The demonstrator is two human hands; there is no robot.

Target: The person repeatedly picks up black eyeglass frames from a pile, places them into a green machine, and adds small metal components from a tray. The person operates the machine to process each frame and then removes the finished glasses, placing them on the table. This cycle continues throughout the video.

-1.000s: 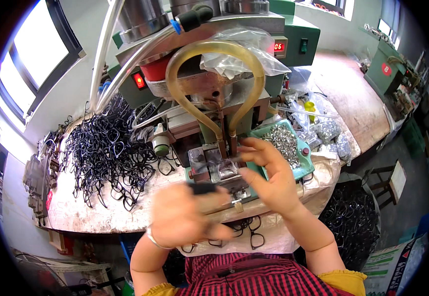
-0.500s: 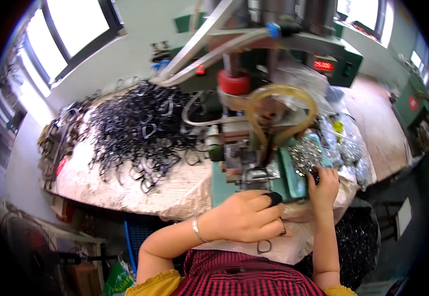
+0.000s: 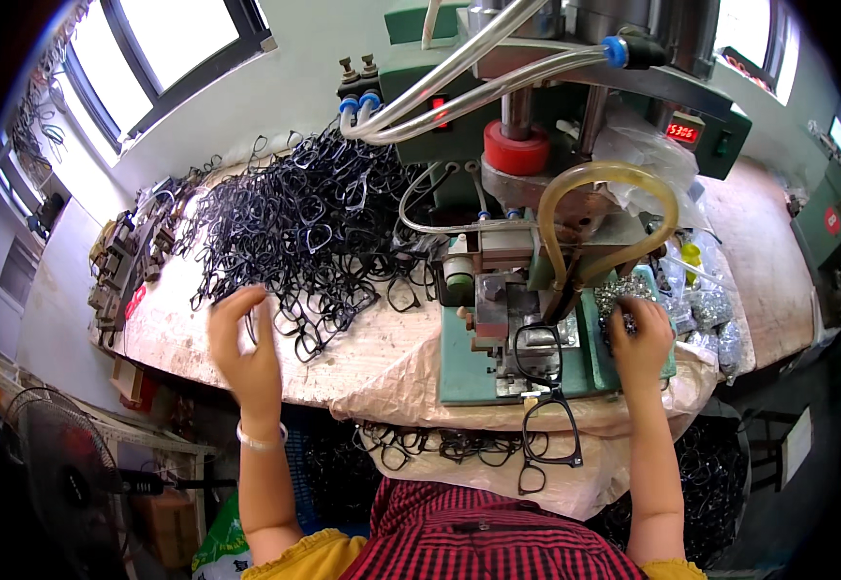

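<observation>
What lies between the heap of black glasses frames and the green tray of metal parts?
In the head view: a metal fixture on a green base, a black glasses frame at its front, a green-bottomed cylinder to its left.

Left grip (image 3: 249, 365) raised, fingers (image 3: 230, 307) bent — right grip (image 3: 645, 343) curled inward — forearms (image 3: 267, 493) well apart

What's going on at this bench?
A person is working with both bare hands at a green-bodied machine. The right hand has its fingers at the small metal pieces in a green tray. The left hand is by a big pile of black eyeglass frames; whether it grips one is unclear. Another black eyeglass frame sits at the machine's front, with neither hand on it.
</observation>
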